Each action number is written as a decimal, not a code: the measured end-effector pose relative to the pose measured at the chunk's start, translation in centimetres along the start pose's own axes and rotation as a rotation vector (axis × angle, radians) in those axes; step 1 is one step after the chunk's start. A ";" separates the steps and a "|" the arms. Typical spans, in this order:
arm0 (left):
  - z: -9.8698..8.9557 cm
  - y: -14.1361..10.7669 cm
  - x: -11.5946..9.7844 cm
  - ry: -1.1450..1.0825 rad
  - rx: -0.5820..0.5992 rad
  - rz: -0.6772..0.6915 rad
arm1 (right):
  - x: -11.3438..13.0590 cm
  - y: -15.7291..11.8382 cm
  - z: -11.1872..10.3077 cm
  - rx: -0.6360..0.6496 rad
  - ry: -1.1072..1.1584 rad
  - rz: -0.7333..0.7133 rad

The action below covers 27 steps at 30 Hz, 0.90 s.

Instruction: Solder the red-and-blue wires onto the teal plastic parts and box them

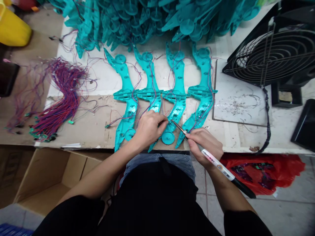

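My right hand (205, 144) grips a soldering iron (216, 164) with a white and black handle. The iron's metal tip reaches the lower half of the third teal plastic part (177, 113), just above its round disc (168, 138). Close to that tip, my left hand (151, 126) is closed in a pinch on what looks like a thin wire, mostly hidden by the fingers. My left wrist lies over the lower end of the second teal part (149, 80). Other teal parts, one on the left (125, 82) and one on the right (205, 77), lie alongside, with red and blue wires across them.
A large heap of teal parts (147, 19) fills the back. Bundled red and blue wires (61, 98) lie at left, near a yellow container (14, 28). A black fan (275, 52) and white board (238, 101) stand right. Below are a cardboard box (46, 170) and red bag (290, 167).
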<state>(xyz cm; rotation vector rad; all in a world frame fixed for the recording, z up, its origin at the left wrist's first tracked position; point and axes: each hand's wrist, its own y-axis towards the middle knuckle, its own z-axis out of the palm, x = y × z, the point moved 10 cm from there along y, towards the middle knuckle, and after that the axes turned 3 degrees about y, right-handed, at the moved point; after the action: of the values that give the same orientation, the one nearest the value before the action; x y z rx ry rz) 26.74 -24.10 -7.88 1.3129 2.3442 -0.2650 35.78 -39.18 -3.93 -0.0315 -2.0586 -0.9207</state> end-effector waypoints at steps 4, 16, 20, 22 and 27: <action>-0.2 0.0 0.0 -0.009 -0.013 -0.002 | 0.1 -0.2 0.1 0.008 -0.004 -0.036; -0.3 0.0 0.1 -0.022 -0.013 0.000 | 0.1 -0.5 0.6 0.042 -0.012 -0.066; -0.1 0.0 0.2 -0.021 0.002 0.000 | 0.6 -0.1 -0.4 -0.009 -0.038 -0.068; -0.1 0.0 0.3 -0.024 0.007 -0.007 | 0.7 0.2 -1.0 -0.035 -0.057 -0.059; -0.1 0.1 0.3 -0.035 0.004 -0.015 | 0.4 0.1 -2.4 -0.086 -0.074 -0.035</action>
<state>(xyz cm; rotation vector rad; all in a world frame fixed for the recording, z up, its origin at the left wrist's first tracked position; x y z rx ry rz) 26.60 -23.78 -7.90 1.2830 2.3263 -0.2945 37.22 -40.68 -2.74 -0.0764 -2.0919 -1.0437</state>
